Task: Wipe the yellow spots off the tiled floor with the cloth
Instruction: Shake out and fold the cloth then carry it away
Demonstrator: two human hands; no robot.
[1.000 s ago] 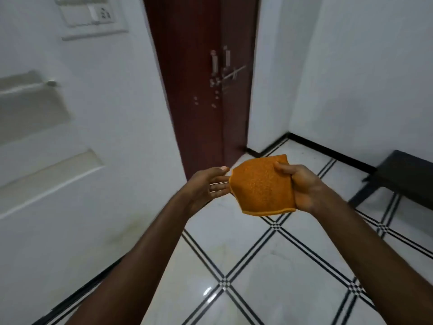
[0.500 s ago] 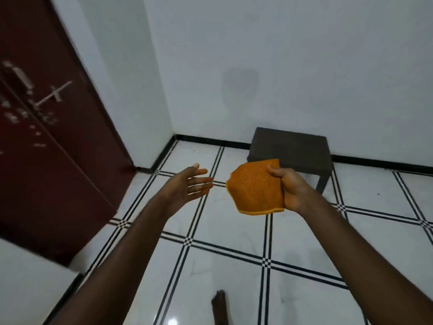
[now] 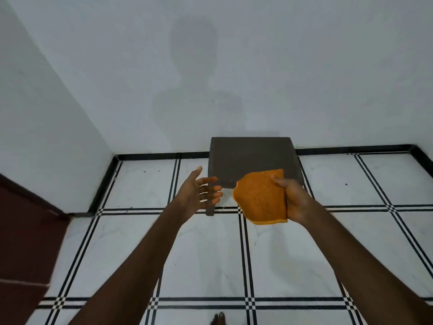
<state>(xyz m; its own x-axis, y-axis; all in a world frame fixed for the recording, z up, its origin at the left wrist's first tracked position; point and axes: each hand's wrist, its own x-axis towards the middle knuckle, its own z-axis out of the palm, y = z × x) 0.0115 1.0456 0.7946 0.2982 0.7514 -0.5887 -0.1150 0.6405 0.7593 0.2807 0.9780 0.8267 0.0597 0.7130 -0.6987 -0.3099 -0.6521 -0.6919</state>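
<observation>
My right hand (image 3: 294, 200) grips a folded orange cloth (image 3: 260, 198) by its right edge, held in the air above the floor. To the left of the cloth my left hand (image 3: 199, 193) is open, palm turned toward it, a small gap apart from the cloth. Below both hands lies the white tiled floor (image 3: 201, 254) with black double lines. A faint yellowish tint shows on the tile just under the cloth; I cannot make out distinct yellow spots.
A dark low stool (image 3: 251, 158) stands against the white back wall (image 3: 234, 66), right behind my hands. A dark red door (image 3: 25, 231) is at the left. Black skirting (image 3: 152, 156) runs along the walls. My toes (image 3: 218, 319) show at the bottom edge.
The view has swung right, from the door to the back wall and stool. My left hand let go of the cloth and drew apart; the right hand keeps holding it.
</observation>
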